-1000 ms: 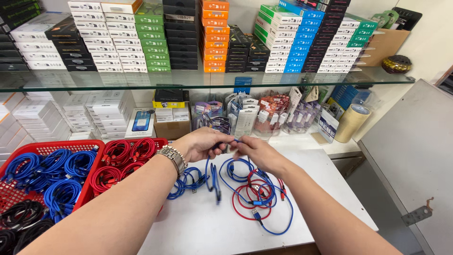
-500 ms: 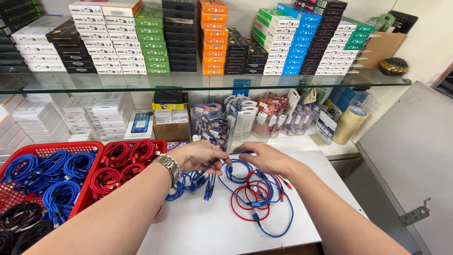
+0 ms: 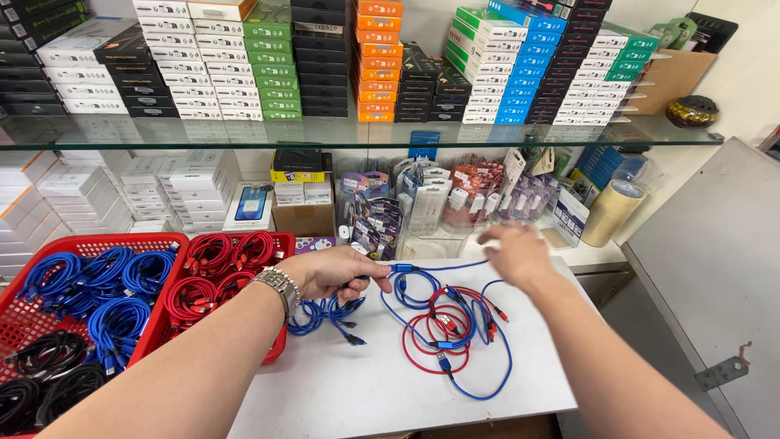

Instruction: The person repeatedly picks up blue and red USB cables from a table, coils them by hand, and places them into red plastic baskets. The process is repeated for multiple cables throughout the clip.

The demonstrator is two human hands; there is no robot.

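Left hand: the left hand [image 3: 337, 272], a metal watch [image 3: 279, 286] on its wrist, pinches one end of a blue cable [image 3: 435, 267] by its plug.
Right hand: the right hand [image 3: 516, 254], blurred, holds the far part of that cable, which runs taut between both hands.
Table: a white table [image 3: 349, 390] carries loose red and blue cables [image 3: 447, 329] in tangled loops, and a small blue bundle [image 3: 325, 313] under the left hand.
Basket: a red basket [image 3: 24, 325] at the left holds coiled blue, red and black cables.
Shelf: a glass shelf [image 3: 357, 134] bears stacked boxes.
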